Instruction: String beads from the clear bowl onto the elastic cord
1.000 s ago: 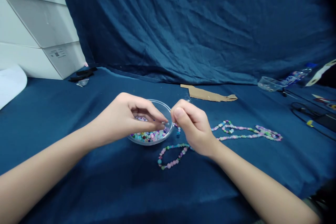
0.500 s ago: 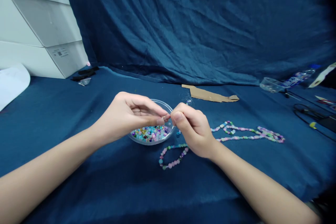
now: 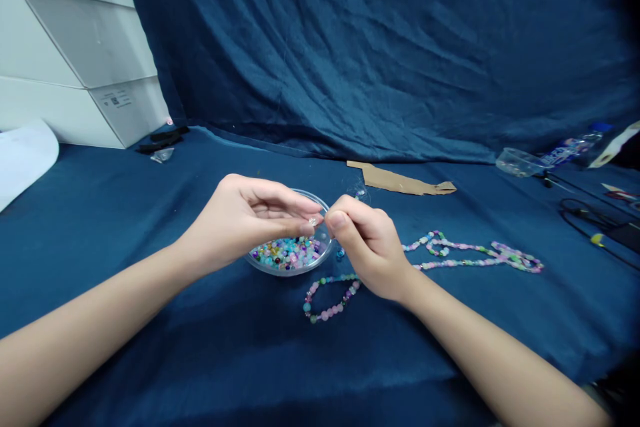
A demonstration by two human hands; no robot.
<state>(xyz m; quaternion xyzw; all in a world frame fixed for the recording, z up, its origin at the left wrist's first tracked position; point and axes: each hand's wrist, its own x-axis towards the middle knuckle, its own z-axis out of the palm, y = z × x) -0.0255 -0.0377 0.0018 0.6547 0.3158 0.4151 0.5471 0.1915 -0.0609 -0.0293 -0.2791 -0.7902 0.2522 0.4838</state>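
Small clear bead (image 3: 313, 221) sat pinched in your left hand (image 3: 243, 217), near the clear bowl (image 3: 287, 273) of mixed beads (image 3: 290, 255); pastel beaded strands (image 3: 331, 313) lay looped to its right.

The left bare hand (image 3: 253, 213) now has its thumb and fingertips higher than a second ago, near the pinched fingertips of the right bare hand (image 3: 367, 243). The small, clear, shiny bead (image 3: 313, 221) between the left fingertips has risen with them and shows more plainly than in either earlier picture. More of the multicoloured round beads (image 3: 295, 253) in the clear plastic bowl are uncovered below the left thumb, while less of the short strand of blue beads (image 3: 341, 253) shows beside the right hand.
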